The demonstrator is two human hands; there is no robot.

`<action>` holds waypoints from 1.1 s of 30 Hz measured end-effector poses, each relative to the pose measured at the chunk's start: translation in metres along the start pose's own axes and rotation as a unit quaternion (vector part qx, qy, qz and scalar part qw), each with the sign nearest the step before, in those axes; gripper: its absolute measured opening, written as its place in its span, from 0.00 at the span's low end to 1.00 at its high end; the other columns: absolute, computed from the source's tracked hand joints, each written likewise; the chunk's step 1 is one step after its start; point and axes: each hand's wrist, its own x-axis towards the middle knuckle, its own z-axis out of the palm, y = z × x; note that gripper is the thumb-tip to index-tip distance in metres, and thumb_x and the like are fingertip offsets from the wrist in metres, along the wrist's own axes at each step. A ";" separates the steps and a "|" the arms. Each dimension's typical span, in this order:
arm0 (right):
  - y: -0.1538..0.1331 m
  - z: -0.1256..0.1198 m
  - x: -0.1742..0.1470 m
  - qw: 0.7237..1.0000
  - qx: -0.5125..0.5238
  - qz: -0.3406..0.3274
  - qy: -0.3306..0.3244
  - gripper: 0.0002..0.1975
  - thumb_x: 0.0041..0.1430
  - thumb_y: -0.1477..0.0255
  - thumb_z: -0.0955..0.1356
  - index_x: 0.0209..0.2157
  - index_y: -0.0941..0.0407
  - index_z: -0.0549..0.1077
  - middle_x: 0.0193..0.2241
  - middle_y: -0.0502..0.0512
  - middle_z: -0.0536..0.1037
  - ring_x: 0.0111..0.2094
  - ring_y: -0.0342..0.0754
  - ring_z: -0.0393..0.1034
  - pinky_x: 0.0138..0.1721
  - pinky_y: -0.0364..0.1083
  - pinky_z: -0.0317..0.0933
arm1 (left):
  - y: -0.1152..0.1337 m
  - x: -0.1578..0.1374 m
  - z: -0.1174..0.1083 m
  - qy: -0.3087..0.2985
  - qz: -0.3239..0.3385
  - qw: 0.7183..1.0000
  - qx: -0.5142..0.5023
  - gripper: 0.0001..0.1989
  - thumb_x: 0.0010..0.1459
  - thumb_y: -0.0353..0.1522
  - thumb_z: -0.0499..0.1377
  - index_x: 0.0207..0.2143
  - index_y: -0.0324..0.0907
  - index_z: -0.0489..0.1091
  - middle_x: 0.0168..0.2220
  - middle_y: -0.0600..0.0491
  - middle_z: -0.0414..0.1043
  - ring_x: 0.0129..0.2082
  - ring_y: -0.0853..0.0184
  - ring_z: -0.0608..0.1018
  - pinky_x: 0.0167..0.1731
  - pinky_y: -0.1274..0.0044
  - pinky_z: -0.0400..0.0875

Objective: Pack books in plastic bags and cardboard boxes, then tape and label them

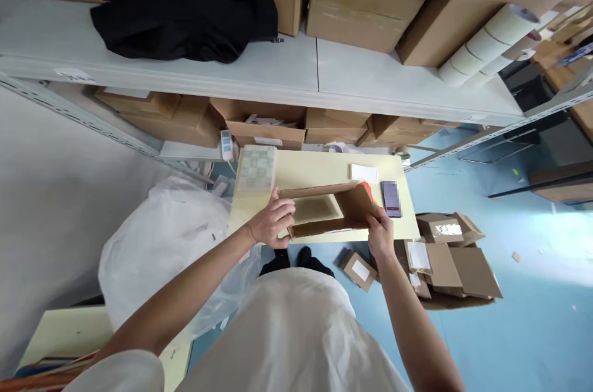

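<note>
Between my hands is a brown cardboard box (359,204), and the pale tabletop shows through its open middle. My left hand (274,219) grips the box's left end, fingers over the edge and thumb below. At the right end, my right hand (380,230) is closed on the cardboard. Just behind that end, something red and yellow (369,189) peeks out, mostly hidden. A phone (391,199) lies to the right of the box on the table (315,165). Behind the box rests a white label or paper (364,173), and a green-and-white patterned pad (257,168) lies at the back left.
A grey shelf (287,71) spans above the table, bearing cartons (361,15), black cloth (180,9) and white rolls (491,43). Clear plastic wrap (167,244) bulges at the left. Packed parcels (447,262) fill a large carton on the right floor; a small box (359,270) lies near my feet.
</note>
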 end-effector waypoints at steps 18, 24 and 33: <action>0.009 0.014 0.003 0.999 -0.026 -0.031 -0.018 0.23 0.56 0.61 0.64 0.51 0.53 0.72 0.41 0.58 0.69 0.44 0.52 0.65 0.49 0.54 0.63 | 0.031 0.022 0.044 0.205 -0.458 0.844 -0.188 0.35 0.54 0.28 0.53 0.65 0.37 0.49 0.60 0.41 0.62 0.59 0.55 0.67 0.57 0.63 0.63; -0.002 0.000 0.011 0.968 -0.089 -0.093 -0.215 0.29 0.55 0.53 0.66 0.53 0.55 0.71 0.45 0.61 0.68 0.47 0.55 0.65 0.47 0.53 0.66 | 0.031 0.022 0.022 0.121 -0.425 0.876 -0.193 0.31 0.57 0.32 0.51 0.64 0.37 0.54 0.64 0.47 0.54 0.64 0.59 0.59 0.63 0.67 0.52; -0.004 -0.020 0.036 0.863 -0.238 -0.204 -0.396 0.37 0.48 0.50 0.70 0.57 0.53 0.67 0.56 0.63 0.65 0.56 0.63 0.60 0.56 0.59 0.57 | 0.031 0.031 0.021 -0.027 -0.362 0.925 -0.111 0.22 0.60 0.41 0.52 0.53 0.41 0.70 0.65 0.47 0.52 0.65 0.55 0.54 0.60 0.63 0.57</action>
